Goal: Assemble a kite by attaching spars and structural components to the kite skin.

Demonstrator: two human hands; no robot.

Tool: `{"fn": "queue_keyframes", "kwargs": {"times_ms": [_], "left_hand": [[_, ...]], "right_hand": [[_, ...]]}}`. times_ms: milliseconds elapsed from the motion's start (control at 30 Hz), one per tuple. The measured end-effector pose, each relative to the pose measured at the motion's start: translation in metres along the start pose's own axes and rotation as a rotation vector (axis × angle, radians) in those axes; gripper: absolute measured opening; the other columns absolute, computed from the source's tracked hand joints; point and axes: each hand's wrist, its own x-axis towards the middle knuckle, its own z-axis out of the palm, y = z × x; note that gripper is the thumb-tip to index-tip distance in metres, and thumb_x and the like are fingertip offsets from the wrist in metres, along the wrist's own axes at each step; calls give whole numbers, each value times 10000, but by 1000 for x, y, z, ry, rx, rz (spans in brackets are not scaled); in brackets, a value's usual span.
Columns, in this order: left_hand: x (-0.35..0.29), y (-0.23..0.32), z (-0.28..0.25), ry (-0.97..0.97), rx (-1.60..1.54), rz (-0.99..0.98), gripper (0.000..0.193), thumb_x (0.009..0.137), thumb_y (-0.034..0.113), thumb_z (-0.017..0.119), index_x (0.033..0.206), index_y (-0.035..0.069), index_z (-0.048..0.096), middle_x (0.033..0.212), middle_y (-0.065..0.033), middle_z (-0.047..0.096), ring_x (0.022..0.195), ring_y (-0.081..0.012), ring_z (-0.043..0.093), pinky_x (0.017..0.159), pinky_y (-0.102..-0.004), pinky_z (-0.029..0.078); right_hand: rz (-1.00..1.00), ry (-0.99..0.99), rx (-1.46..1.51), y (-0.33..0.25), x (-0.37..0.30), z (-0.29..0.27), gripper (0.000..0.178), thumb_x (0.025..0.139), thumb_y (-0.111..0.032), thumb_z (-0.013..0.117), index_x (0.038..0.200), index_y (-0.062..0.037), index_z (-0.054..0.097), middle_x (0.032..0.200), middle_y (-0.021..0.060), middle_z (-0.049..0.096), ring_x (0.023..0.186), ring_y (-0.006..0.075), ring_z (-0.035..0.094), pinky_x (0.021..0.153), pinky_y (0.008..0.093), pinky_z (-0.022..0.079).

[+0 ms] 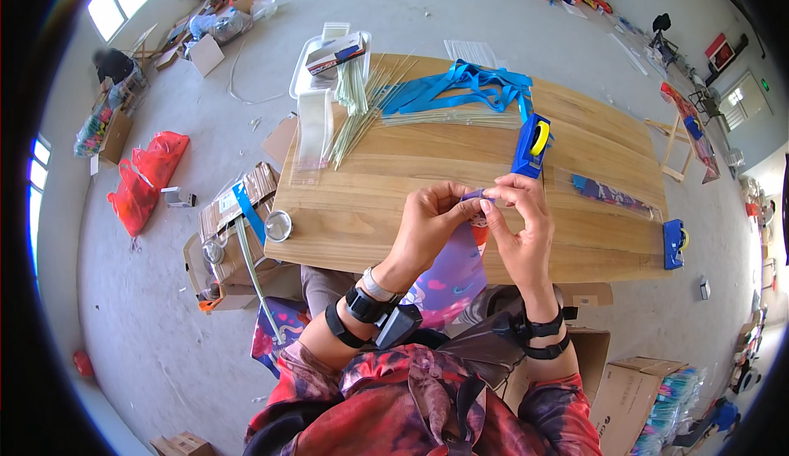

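Observation:
Close together over the table's near edge, my left hand and my right hand pinch the top of a purple printed sheet between thumbs and fingertips. The sheet hangs down toward my lap and shows pink and white patterns, with a red and white patch near the top. My fingers cover the exact spot they grip. Just beyond my right hand stands a blue tape dispenser with a yellow roll. A long, narrow printed piece in a clear sleeve lies to the right.
The wooden table carries blue strips, thin pale sticks, clear plastic bags and a small box. Another blue dispenser sits at the right edge, a round glass dish at the left. Cartons stand nearby.

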Motion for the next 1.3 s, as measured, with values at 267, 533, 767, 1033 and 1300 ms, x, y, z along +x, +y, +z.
{"fn": "queue_keyframes", "kwargs": {"times_ms": [267, 533, 767, 1033, 1300], "left_hand": [[-3, 4, 3, -27, -19, 28, 138, 991, 57, 692, 1095, -31, 673, 984, -87, 751, 860, -103, 709, 738, -241, 586], [-2, 11, 5, -31, 17, 11, 122, 994, 63, 689, 1078, -22, 663, 982, -87, 751, 868, -103, 708, 753, -243, 584], [-6, 8, 8, -25, -20, 2, 115, 996, 62, 687, 1072, -21, 660, 983, -91, 747, 874, -109, 708, 766, -250, 583], [-6, 4, 9, 1, -16, 25, 143, 995, 86, 696, 1053, -43, 682, 895, -73, 738, 793, -95, 681, 677, -245, 562], [-4, 1, 9, 22, -10, 27, 122, 994, 77, 693, 1039, -36, 685, 893, -65, 737, 768, -83, 672, 639, -241, 556]], "right_hand": [[-237, 5, -192, 8, 9, -11, 209, 855, -33, 794, 1050, -80, 736, 1115, 95, 636, 1000, 260, 625, 840, 370, 511], [-201, 47, -153, -1, 21, -12, 335, 825, -73, 833, 1138, -68, 714, 1152, 103, 637, 1057, 284, 629, 899, 386, 515], [-164, -73, -183, -5, 31, -22, 424, 776, -147, 889, 1138, -53, 690, 1143, 112, 651, 1061, 295, 638, 916, 386, 521], [-59, 20, -112, -3, 31, -13, 273, 813, -95, 854, 1036, -47, 705, 1086, 94, 662, 999, 260, 647, 871, 363, 525], [-299, 23, -278, -1, 14, -17, 240, 811, -76, 823, 1041, -127, 775, 967, 26, 642, 933, 233, 611, 813, 373, 483]]}}
